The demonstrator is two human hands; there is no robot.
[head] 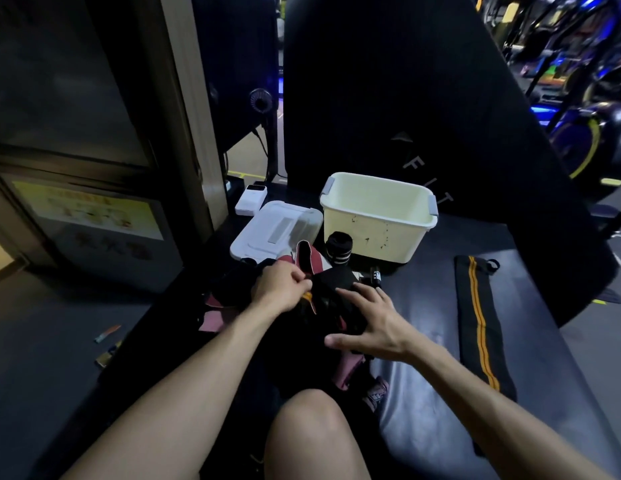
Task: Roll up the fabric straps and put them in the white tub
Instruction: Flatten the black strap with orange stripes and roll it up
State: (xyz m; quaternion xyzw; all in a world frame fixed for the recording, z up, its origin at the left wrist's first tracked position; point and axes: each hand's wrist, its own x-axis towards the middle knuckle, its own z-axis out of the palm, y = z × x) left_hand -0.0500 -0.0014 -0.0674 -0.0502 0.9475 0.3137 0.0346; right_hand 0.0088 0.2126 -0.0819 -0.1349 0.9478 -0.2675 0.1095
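A heap of black and maroon fabric straps (323,306) lies on the dark mat in front of me. My left hand (279,287) pinches a black strap with an orange stripe at the top of the heap. Fingers spread, my right hand (368,322) rests on the heap's right side. The white tub (378,218) stands behind the heap with nothing visible inside. A rolled black strap (338,249) with white bands stands against the tub's front. One long black strap with orange stripes (477,320) lies flat to the right.
The tub's white lid (276,230) lies left of the tub, with a white power bank (250,199) behind it. A dark upright pad (406,98) rises behind the tub. My bare knee (312,438) is at the bottom. A door and a small orange item (108,333) are left.
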